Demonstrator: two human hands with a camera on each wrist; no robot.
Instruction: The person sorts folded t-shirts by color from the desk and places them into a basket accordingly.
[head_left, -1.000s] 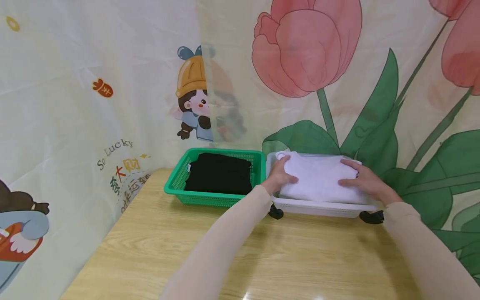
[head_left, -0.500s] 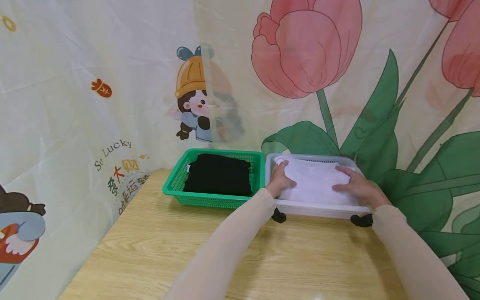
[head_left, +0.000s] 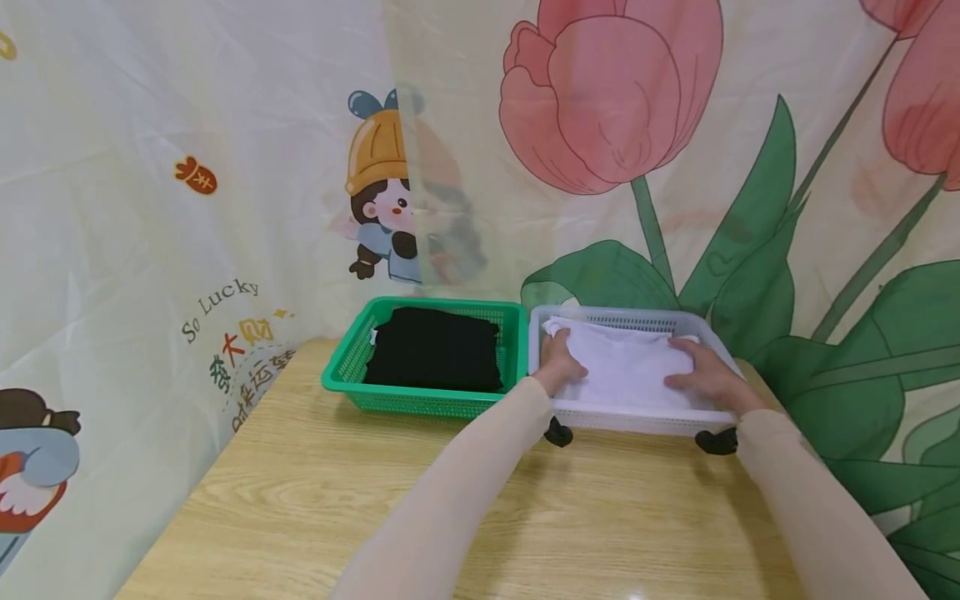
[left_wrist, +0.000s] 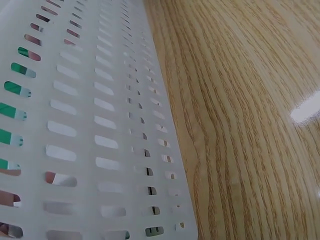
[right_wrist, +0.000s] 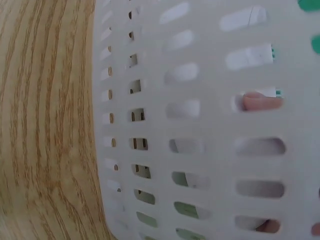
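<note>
A folded white garment (head_left: pixel 622 367) lies in a white perforated plastic basket (head_left: pixel 622 423) at the right in the head view. My left hand (head_left: pixel 558 367) holds the garment's left side, and my right hand (head_left: pixel 712 377) holds its right side. Both thumbs point inward over the cloth, apart from the other fingers; the undersides of the hands are hidden. Each wrist view is filled mostly by the slotted basket wall (left_wrist: pixel 82 110). Through the slots in the right wrist view, bits of a finger (right_wrist: pixel 262 102) and white cloth show.
Left of the white basket stands a green plastic basket (head_left: pixel 427 402) with a folded black garment (head_left: pixel 435 350) in it. Both baskets are on a wood-grain table (head_left: pixel 300 500), close to the printed cloth backdrop (head_left: pixel 450 167). A black wrist device (head_left: pixel 717 442) hangs under the right wrist.
The white garment has sunk lower into the white basket, with both hands following it down. My right hand has shifted slightly left. The back rim of the basket now shows.
</note>
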